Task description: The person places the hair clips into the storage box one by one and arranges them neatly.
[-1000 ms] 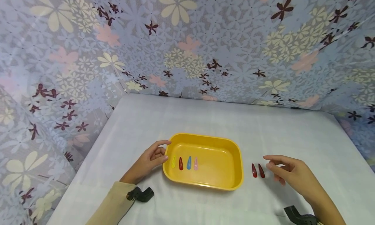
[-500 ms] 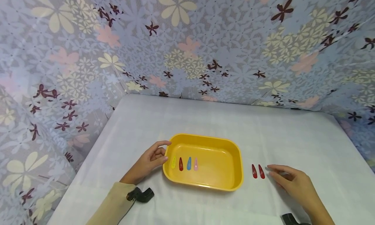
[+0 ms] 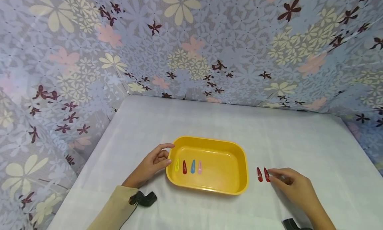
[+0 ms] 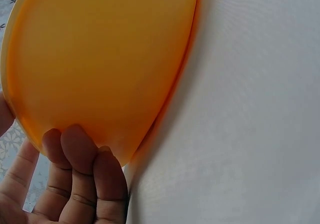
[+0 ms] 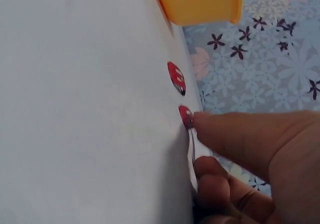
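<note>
My left hand holds the left end of a yellow plastic tray. In the left wrist view, fingertips lie against its outer wall. Inside the tray, in a row, lie a yellow snap hair clip, a red one, a blue one and a pink one. To the right of the tray, two more red hair clips rest on the cloth: a left one and a right one. My right hand touches the right one's edge with thumb and forefinger, and partly covers it.
White cloth covers the table. Floral fabric hangs behind it and at the sides. A black wrist mount sits by the left sleeve, and another by the right wrist.
My right hand has come lower, then moved left until its fingertips met the right red hair clip. The left hand, tray and clips stay where they were.
</note>
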Tool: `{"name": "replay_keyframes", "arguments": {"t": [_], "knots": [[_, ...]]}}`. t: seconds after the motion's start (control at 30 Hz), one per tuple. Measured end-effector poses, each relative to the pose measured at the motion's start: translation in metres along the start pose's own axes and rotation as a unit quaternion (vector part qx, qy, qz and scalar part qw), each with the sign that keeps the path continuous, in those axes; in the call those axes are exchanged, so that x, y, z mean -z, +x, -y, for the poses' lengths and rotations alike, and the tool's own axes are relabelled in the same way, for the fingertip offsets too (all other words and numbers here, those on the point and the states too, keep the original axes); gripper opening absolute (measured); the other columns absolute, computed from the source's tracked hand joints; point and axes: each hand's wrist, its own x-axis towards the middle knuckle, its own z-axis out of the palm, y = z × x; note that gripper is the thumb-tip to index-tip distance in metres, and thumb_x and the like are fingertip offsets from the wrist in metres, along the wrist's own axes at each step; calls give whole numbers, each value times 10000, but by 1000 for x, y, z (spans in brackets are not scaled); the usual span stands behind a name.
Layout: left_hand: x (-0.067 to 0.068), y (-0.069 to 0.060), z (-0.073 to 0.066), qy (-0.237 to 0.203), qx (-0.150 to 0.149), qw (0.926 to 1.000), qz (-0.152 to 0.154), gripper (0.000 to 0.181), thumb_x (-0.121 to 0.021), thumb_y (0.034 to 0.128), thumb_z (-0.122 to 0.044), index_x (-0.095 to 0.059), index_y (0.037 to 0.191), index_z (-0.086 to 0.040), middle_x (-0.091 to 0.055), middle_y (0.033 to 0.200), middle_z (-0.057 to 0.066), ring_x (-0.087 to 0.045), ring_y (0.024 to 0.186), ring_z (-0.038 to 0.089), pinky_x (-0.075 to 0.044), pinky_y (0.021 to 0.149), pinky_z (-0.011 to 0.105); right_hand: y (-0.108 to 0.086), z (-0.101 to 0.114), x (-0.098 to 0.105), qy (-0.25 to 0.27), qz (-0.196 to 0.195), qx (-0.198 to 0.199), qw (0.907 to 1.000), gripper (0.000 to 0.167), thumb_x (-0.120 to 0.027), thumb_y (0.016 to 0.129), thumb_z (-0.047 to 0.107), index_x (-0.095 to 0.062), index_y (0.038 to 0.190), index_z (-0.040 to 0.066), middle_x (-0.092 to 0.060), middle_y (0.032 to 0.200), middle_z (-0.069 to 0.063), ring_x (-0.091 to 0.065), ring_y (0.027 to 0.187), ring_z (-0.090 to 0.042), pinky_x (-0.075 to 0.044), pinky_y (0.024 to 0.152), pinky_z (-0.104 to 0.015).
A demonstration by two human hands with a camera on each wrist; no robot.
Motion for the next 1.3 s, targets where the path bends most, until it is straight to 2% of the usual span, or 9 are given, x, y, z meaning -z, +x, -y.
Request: {"name": "replay_keyframes", "arguments": {"t": [0.13, 0.33, 0.5, 0.73, 0.93, 1.3], "knots": [[0, 0, 0, -9, 59, 10000, -32, 490, -666, 1004, -150, -494, 1456, -232, -575, 1082, 155, -587, 903, 244, -536, 819, 243, 0, 4, -2, -176, -76, 133, 9997, 272, -842, 851, 198, -789, 1117, 211, -680, 934, 66, -560, 641, -33, -469, 588, -218], [0, 0, 0, -18, 41, 10000, 27, 501, -664, 1006, -153, -482, 1468, -219, -579, 1097, 166, -589, 915, 259, -540, 827, 252, -1, 7, -1, -227, 106, 21, 9997, 300, -829, 864, 182, -777, 1160, 189, -669, 945, 39, -567, 663, -53, -475, 597, -223], [0, 0, 0, -52, 32, 10000, -11, 491, -675, 1000, -164, -499, 1452, -238, -578, 1093, 162, -597, 912, 250, -542, 823, 251, 0, 11, -3, -293, 128, 181, 9993, 358, -819, 855, 112, -762, 1195, 208, -652, 940, 47, -558, 673, -53, -481, 602, -229], [1, 0, 1, -49, -65, 10000, 25, 503, -665, 1005, -148, -481, 1469, -202, -566, 1080, 168, -592, 899, 243, -537, 813, 241, -2, 15, -7, -328, 27, 222, 9992, 298, -833, 839, 94, -799, 1119, 191, -679, 992, 51, -496, 676, -49, -442, 580, -224], [0, -1, 0, -32, -69, 10000, 17, 502, -660, 1007, -144, -478, 1472, -200, -567, 1081, 169, -593, 903, 250, -536, 814, 241, 0, 15, -9, -384, -174, 440, 9981, 279, -828, 828, 65, -811, 1081, 181, -681, 986, 45, -463, 651, -45, -408, 550, -225], [0, 0, 1, -41, -49, 10000, 33, 506, -656, 1011, -143, -471, 1479, -192, -571, 1084, 168, -595, 918, 257, -539, 833, 239, -1, 23, -11, -552, -269, 509, 9968, 204, -837, 845, 128, -806, 1041, 176, -689, 943, 78, -461, 624, -21, -403, 539, -232]]}}
